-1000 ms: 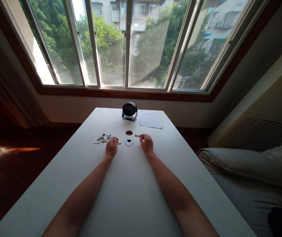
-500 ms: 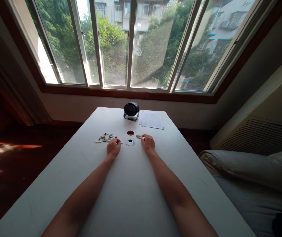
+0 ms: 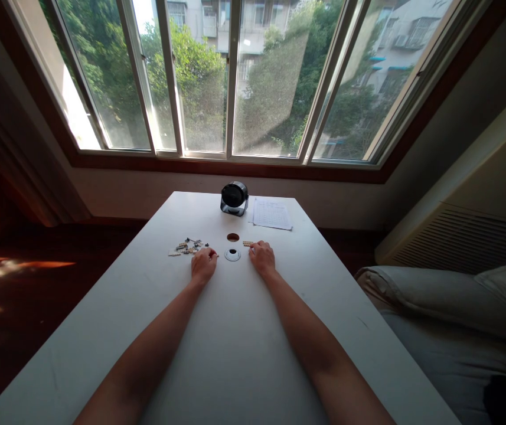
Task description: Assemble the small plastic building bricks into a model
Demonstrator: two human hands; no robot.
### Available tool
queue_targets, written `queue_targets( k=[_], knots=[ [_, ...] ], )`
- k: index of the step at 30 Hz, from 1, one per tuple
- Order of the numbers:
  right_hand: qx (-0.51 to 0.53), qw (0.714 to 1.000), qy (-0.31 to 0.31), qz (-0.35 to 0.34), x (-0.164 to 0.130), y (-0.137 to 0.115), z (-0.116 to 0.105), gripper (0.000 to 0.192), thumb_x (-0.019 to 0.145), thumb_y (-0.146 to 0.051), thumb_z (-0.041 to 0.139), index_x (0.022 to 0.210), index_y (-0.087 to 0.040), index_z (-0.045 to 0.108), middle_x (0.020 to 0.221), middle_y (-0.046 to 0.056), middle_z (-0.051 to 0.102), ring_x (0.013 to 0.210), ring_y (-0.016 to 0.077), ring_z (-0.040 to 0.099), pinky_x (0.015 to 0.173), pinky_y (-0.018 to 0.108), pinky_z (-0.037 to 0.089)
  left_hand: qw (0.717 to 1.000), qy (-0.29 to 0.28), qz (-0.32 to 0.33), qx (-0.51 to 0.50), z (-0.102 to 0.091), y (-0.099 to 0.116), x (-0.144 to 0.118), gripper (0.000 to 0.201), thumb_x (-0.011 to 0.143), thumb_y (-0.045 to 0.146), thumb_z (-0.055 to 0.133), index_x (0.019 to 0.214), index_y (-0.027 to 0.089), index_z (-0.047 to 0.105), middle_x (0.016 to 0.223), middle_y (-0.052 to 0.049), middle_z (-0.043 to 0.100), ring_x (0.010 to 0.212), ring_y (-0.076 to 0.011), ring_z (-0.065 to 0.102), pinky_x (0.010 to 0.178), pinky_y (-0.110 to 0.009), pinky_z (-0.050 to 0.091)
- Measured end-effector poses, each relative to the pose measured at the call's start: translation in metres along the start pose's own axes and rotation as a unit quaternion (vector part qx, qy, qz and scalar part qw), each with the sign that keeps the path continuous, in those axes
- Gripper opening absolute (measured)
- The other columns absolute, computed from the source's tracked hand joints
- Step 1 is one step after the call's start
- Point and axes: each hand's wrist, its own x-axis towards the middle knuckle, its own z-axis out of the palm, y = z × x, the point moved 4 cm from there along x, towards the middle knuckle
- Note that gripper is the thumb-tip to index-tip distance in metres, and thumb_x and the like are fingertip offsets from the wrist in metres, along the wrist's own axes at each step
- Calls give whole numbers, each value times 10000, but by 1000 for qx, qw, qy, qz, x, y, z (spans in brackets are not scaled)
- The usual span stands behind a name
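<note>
Just below the frame's centre, one tan strip lies on the white surface, at the right hand. Left of it: one hole, one ring, one pile of small parts, too small to count. Both forearms extend from the lower edge, palms down. Left hand: fingers curled, one pale tip projecting; right: fingers bent. Neither grip can be confirmed. Above: one black device.

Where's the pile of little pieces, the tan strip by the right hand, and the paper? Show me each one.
Pile (image 3: 185, 248): head view, middle of the heap.
Strip (image 3: 247, 243): head view, on its uncovered part.
Paper (image 3: 273, 214): head view, middle of the top sheet.
</note>
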Motion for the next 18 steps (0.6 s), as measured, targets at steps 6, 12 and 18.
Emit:
queue_targets(
  k=[6, 12, 18],
  knots=[
    [-8, 999, -13, -49, -4, -12, 0, 296, 958, -349, 459, 1162, -238, 642, 1158, 95, 551, 1088, 236, 436, 939, 325, 334, 1000, -5, 4, 14, 1, 0, 0, 167, 893, 295, 508, 893, 220, 658, 974, -57, 662, 936, -195, 565, 814, -308, 377],
    [-18, 998, -23, -48, -5, -14, -1, 303, 954, -357, 465, 1178, -240, 632, 1188, 99, 535, 1099, 239, 431, 950, 331, 330, 1000, -4, 8, 20, -1, 2, -1, 169, 893, 295, 503, 880, 223, 656, 959, -52, 662, 931, -195, 563, 814, -309, 372],
    [-20, 998, -23, -47, -7, -15, -4, 307, 945, -371, 485, 1181, -240, 630, 1195, 96, 528, 1105, 235, 430, 951, 328, 330, 1000, -14, 1, 20, -1, 3, -1, 179, 899, 299, 496, 886, 221, 656, 966, -52, 663, 940, -192, 563, 815, -302, 375]
  ],
)
